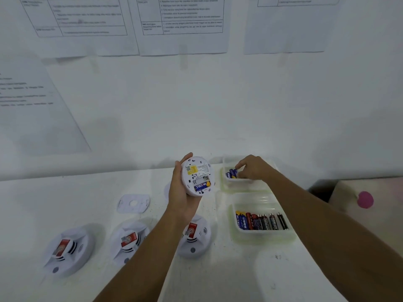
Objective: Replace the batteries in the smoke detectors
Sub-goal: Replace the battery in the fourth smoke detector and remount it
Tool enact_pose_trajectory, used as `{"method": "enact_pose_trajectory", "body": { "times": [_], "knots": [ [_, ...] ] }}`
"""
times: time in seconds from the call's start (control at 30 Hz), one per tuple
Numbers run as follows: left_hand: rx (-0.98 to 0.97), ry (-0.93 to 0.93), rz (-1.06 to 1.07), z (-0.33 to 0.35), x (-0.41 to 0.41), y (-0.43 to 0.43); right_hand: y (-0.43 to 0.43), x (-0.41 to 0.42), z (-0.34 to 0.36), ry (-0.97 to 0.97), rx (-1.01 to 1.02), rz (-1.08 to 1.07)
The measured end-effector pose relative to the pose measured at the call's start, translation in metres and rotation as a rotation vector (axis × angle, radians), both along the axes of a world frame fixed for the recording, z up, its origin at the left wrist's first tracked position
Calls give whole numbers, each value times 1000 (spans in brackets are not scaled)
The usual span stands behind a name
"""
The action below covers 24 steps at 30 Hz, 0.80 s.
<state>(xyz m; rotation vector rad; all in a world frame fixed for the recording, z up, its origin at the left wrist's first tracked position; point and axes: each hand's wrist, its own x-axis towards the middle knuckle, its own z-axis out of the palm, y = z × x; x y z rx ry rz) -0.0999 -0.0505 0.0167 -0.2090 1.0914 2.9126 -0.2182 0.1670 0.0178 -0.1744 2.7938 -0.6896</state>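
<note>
the left forearm [139, 264], nearest, leads up to the left hand [184, 192], fingers and thumb curled round the rim of a smoke detector [197, 171] held back-up. it looks a light, stiff plastic disc, smooth enough to slip, so a rim hold suits. right of that grip the right hand [253, 167] dips into the far tray [246, 186], fingertips on spare batteries [231, 172], small and slick; whether one is pinched i cannot tell. by the left palm one blue battery [202, 186] fills the open bay, the next slot bare

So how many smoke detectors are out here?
4. One held detector in the left hand; three on the table: left detector, middle detector, right detector, partly behind the forearm. Others may be hidden.
</note>
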Motion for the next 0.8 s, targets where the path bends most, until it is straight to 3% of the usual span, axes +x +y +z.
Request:
{"method": "enact_pose_trajectory", "body": {
  "times": [0.4,0.5,0.67,0.8],
  "knots": [
    [3,1,-4,-3,-5,4,1,-2,0,-36,-165,-109],
    [4,1,-3,-2,-4,4,3,9,12,27,-287,-60],
    [12,14,-9,5,-1,7,-3,49,53,75,-670,-12],
    [0,27,-12,10,6,14,-20,98,69,103,-759,57]
  ]
}}
